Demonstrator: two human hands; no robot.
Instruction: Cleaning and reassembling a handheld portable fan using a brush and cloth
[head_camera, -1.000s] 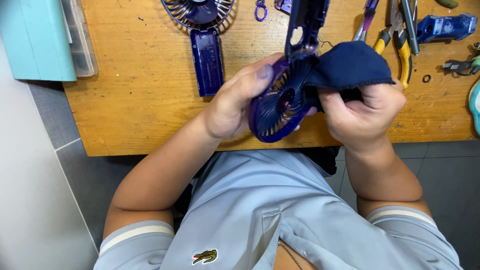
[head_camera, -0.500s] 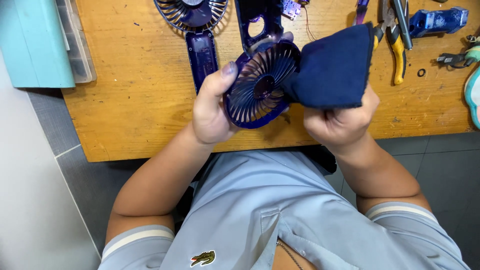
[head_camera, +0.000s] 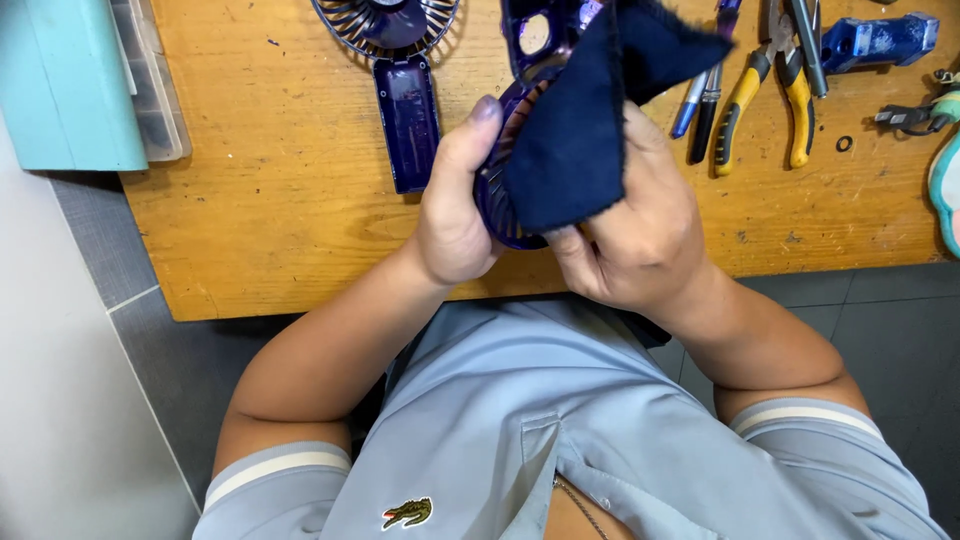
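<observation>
The wooden tabletop (head_camera: 280, 200) fills the upper part of the view, with the person's lap below its near edge. A teal box (head_camera: 70, 80) sits at its far left corner, a clear plastic tray (head_camera: 150, 80) tucked against it. Near the top centre lies a second purple handheld fan (head_camera: 400, 70), grille up, handle pointing toward the person. Held just above the tabletop's near edge is the purple fan part (head_camera: 500, 180), mostly hidden by a dark blue cloth (head_camera: 580, 120). The left hand (head_camera: 455, 210) is closed around the part's left rim, thumb up along the grille. The right hand (head_camera: 640, 230) grips the cloth, pressing it over the grille. To the right lie yellow-handled pliers (head_camera: 765, 100), two pens (head_camera: 705, 90) just beside them, a blue tool (head_camera: 875, 40) and a small black ring (head_camera: 845, 143).
</observation>
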